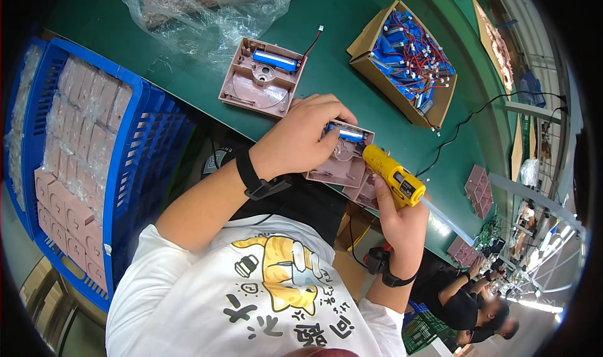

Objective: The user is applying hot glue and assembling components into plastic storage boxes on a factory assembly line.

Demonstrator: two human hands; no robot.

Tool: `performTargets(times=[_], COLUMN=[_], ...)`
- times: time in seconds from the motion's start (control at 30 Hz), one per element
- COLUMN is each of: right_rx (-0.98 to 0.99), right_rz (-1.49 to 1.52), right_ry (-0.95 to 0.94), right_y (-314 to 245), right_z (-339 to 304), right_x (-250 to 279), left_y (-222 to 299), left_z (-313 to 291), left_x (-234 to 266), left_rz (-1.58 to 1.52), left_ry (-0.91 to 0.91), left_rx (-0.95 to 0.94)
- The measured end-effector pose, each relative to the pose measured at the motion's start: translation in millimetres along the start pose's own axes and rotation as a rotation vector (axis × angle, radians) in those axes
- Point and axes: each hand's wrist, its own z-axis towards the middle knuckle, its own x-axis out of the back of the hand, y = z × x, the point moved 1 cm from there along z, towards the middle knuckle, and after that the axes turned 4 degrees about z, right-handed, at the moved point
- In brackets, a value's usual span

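Observation:
My right hand (403, 222) is wrapped round a yellow hot glue gun (387, 170), and a translucent glue stick (447, 221) sticks out of its back end. The gun's front end is over the right side of a pink plastic housing (342, 173) at the table's near edge. That housing is gripped by my left hand (306, 134), whose fingers curve over its upper left side beside a blue cylindrical battery (347, 133) lying in it. Just beyond my left hand rests another pink housing (260, 95), with a blue battery (275, 60) and a red-black lead in it.
A cardboard box (402, 68) of blue batteries with leads stands at the far right. Clear plastic bags (207, 18) lie at the back left. Beside the table, a blue crate (132, 137) holds stacked pink parts. A black cable (461, 128) crosses the green table (326, 62). People sit farther right.

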Motion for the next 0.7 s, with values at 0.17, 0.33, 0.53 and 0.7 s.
performTargets(times=[0.17,0.33,0.53,0.7], right_rx=[0.02,0.192,0.071,0.186], right_rz=[-0.029,-0.082,0.007,-0.075], right_ry=[0.01,-0.07,-0.171,-0.108], right_y=[-12.5,-17.8,-38.1,-16.3], right_z=[0.0,17.7,18.9,15.8], right_x=[0.5,-11.7,-7.4,-4.0], left_y=[1.5,2.8,4.8,6.3], left_z=[0.0,1.6,1.2,-2.3], left_x=[2.2,9.8,9.9,11.6], left_rz=[-0.044,-0.097,-0.124,-0.122], left_ry=[-0.004,-0.012,-0.002,-0.019], left_rx=[0.012,0.002,0.026,0.004])
